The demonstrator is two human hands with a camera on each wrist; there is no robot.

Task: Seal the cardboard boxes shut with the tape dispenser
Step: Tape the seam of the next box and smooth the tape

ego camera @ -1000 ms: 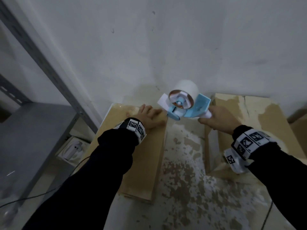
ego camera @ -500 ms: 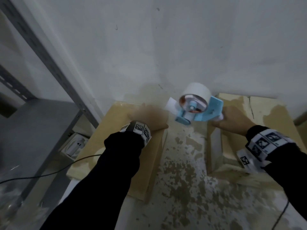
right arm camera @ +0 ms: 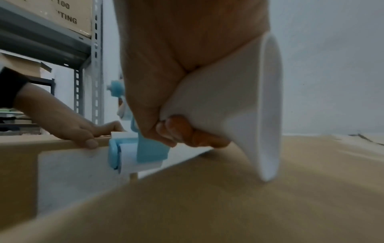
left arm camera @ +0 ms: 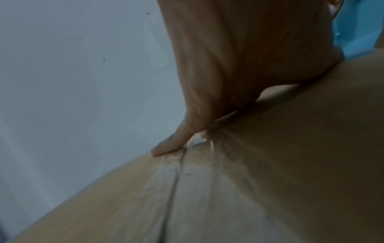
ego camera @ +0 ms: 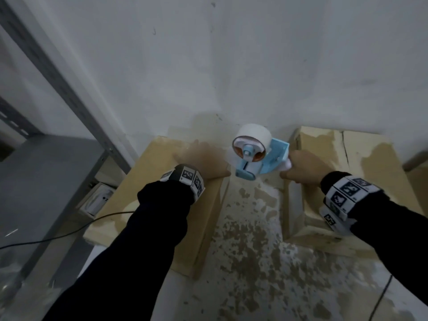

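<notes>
Taping, mid-gap between the two boxes.
Right hand point(ego camera: 303, 169) wrapped tight round tape dispenser point(ego camera: 257, 158) handle; left hand point(ego camera: 203, 162) flat, fingers seemingly spread, pressing left cardboard box point(ego camera: 148, 181); right cardboard box point(ego camera: 370, 163) beside.

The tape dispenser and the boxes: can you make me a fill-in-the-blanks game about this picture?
1. The tape dispenser is held in the person's ____ hand.
2. The left hand rests flat on top of a cardboard ____.
3. The dispenser's plastic frame is light ____ in colour.
4. The roll of tape on the dispenser is ____ in colour.

Missing words: right; box; blue; white
</notes>
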